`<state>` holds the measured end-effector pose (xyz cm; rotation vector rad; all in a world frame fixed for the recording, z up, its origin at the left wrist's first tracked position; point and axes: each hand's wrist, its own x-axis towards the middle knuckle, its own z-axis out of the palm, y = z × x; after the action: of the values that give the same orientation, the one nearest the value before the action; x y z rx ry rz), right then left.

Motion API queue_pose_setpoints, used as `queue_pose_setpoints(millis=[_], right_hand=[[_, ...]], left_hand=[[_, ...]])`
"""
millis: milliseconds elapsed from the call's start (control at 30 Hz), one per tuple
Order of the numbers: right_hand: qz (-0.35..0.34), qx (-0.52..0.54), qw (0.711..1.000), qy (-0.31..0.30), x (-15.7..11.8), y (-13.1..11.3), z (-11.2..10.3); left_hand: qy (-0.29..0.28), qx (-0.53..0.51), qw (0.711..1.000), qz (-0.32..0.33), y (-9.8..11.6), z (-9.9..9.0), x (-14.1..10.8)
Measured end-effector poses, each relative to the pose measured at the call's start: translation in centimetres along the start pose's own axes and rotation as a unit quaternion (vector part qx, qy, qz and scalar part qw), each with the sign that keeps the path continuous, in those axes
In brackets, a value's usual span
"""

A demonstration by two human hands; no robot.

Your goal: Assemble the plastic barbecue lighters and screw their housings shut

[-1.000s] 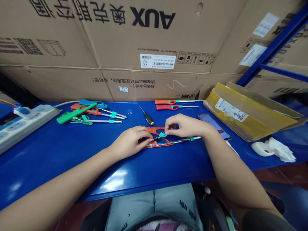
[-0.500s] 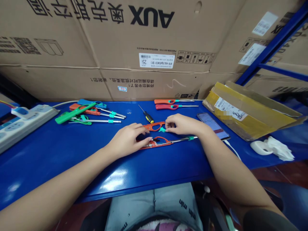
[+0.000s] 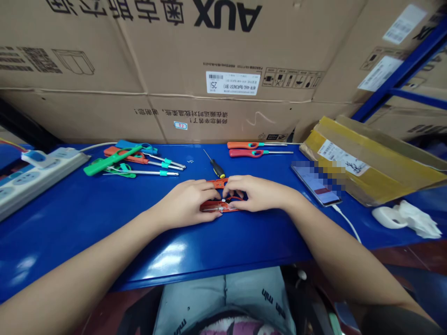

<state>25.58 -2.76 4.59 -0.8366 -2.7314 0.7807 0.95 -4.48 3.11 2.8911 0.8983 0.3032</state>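
Observation:
An opened orange gas lighter lies in two halves on the blue table. My left hand point(image 3: 188, 202) grips the left end of the nearer half-shell point(image 3: 211, 206), thumb in front and fingers behind. White inner parts and a thin wire show in that half. My right hand point(image 3: 260, 193) is curled over its finger-loop end, fingers bent inward; whatever they pinch is hidden. Just behind both hands is the other orange half-shell point(image 3: 219, 184), partly covered by my fingers. A black and yellow screwdriver point(image 3: 217, 168) lies beyond it, its tip pointing away.
Several lighters point(image 3: 117, 160) are piled at the left, near a white power strip point(image 3: 38, 179) and tiny screws point(image 3: 190, 161). An orange lighter point(image 3: 242, 145) and a red lighter point(image 3: 244, 153) lie at the back. To the right are a phone point(image 3: 310, 181), a yellow-taped carton point(image 3: 366, 158) and crumpled white tissue point(image 3: 419, 221).
My right hand has come left and nearer, from the small teal piece by the farther half-shell to the loop of the nearer one. The teal piece is now out of sight.

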Motion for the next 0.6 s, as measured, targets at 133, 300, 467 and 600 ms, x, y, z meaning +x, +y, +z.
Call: queue_pose_setpoints(millis=[133,300,467,600], right_hand=[[-0.012,0.001,1.000,0.010,0.4,0.2,0.6],[0.004,0.010,0.999,0.041,0.0,-0.1,-0.4],[0.042,-0.034,0.994,0.091,-0.7,0.2,-1.7],[0.072,-0.097,0.989,0.081,-0.5,0.7,-1.3]], left_hand=[[0.012,-0.030,0.999,-0.010,0.2,0.3,0.1],[0.025,-0.059,0.997,-0.037,0.5,0.6,0.2],[0.031,-0.072,0.996,-0.044,0.6,0.8,0.2],[0.026,-0.076,0.996,-0.048,0.5,0.8,0.2]])
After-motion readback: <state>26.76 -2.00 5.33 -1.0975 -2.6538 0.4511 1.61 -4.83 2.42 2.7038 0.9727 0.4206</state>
